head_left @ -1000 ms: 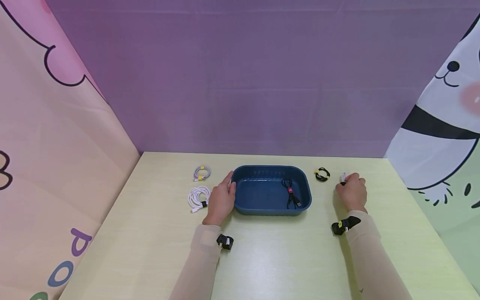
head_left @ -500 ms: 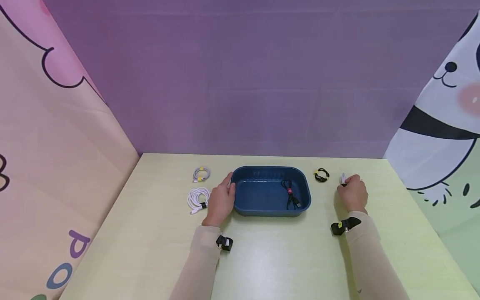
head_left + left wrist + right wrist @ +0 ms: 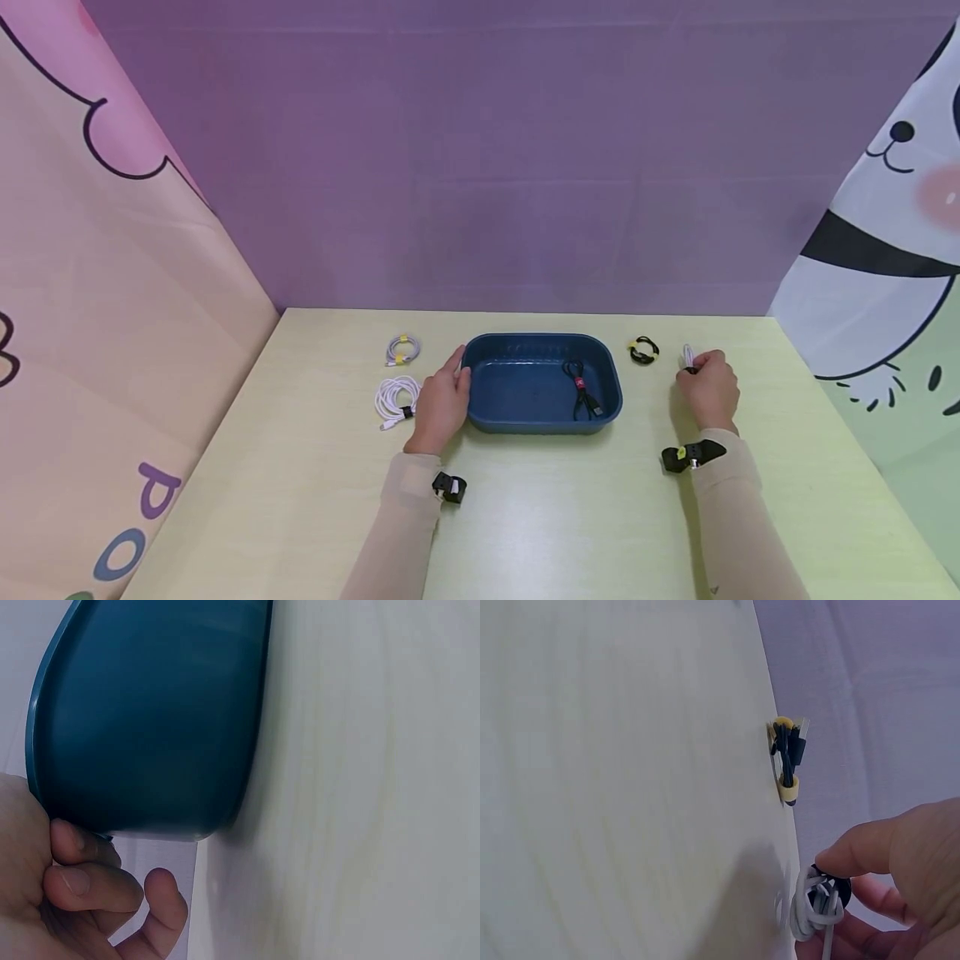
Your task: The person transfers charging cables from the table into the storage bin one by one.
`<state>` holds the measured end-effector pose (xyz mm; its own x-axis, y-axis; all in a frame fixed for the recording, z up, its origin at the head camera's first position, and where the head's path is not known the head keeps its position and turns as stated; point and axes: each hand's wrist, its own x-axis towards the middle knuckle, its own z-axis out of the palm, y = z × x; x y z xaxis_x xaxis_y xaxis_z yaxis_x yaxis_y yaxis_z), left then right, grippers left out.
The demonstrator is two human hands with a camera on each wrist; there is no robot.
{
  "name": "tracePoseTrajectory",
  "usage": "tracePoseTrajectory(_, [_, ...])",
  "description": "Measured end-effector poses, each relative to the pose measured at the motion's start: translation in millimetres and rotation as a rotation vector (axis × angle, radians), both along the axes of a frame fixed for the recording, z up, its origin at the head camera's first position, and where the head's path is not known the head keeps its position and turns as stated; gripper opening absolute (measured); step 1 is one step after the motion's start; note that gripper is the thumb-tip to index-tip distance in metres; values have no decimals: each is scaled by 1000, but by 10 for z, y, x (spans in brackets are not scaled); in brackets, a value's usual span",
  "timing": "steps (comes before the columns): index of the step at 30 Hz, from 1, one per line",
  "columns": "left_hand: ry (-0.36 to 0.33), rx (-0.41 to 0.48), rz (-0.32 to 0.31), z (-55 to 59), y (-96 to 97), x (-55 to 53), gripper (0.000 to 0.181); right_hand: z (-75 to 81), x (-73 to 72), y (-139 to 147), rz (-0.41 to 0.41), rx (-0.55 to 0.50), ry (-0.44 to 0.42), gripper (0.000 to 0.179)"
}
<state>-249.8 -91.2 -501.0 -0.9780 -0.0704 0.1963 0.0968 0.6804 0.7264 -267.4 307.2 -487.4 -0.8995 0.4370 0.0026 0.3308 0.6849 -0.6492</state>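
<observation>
In the head view my left hand [image 3: 441, 406] holds the left end of a dark blue plastic box [image 3: 517, 427]. The left wrist view shows curled fingers [image 3: 94, 889] against the end wall of that box. Inside it, toward the right, lies a black USB cable [image 3: 580, 387] bundled with a red tie. My right hand [image 3: 708, 389] pinches a bundled white cable [image 3: 808, 911] with a black tie between thumb and fingers, at the table's right side. Part of this bundle is hidden by the fingers.
A black coiled cable [image 3: 643, 350] with yellow ties lies between box and right hand. Left of the box lie a grey-white coil [image 3: 403, 349] with yellow ties and a larger white coil [image 3: 395, 398] with a black tie. A purple backdrop [image 3: 525, 167] rises behind the table [image 3: 525, 517].
My right hand has shifted slightly to the right and toward me, with the white cable in it. The left hand and the box keep their places.
</observation>
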Motion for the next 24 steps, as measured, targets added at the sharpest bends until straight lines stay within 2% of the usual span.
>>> tracePoseTrajectory(10, [-9, 6, -2, 8, -7, -5, 46, 5, 4, -67, -6, -18, 31, 40])
tracePoseTrajectory(24, [-2, 8, -12, 2, -9, 4, 46, 93, 55, -128, -22, -60, 70, 40])
